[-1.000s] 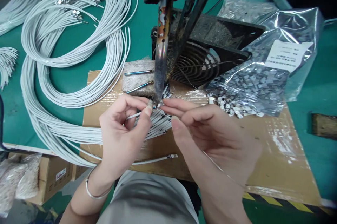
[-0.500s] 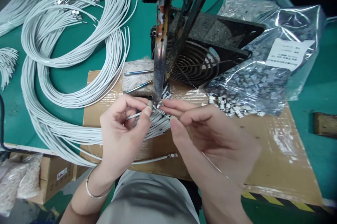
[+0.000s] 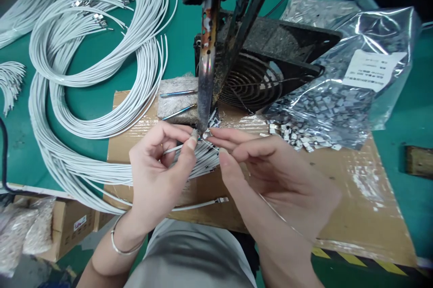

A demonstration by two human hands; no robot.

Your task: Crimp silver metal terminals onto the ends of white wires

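My left hand [image 3: 165, 166] is closed, pinching a white cable [image 3: 173, 149] close to its end, just left of the soldering iron's [image 3: 204, 98] tip. From the right, my right hand [image 3: 274, 179] is closed on a thin solder wire [image 3: 211, 145], which trails back across the palm. Its index fingertip sits beside a small shiny metal piece at the iron's tip. Fingers partly hide the cable end, so I cannot tell exactly what touches what there. Under the hands lie more white cables [image 3: 203, 161] with metal ends.
Coiled white cable bundles [image 3: 94, 78] fill the left. Behind the iron stands a black fan [image 3: 252, 78]. A pile of small metal parts [image 3: 294, 137] lies by a clear plastic bag [image 3: 352, 89] of them. Cardboard [image 3: 341, 193] covers the bench front. One cable end [image 3: 221, 200] lies nearer me.
The view has shifted very slightly. Both hands keep nearly the same place and grip at the iron's tip; the right hand has moved only slightly.
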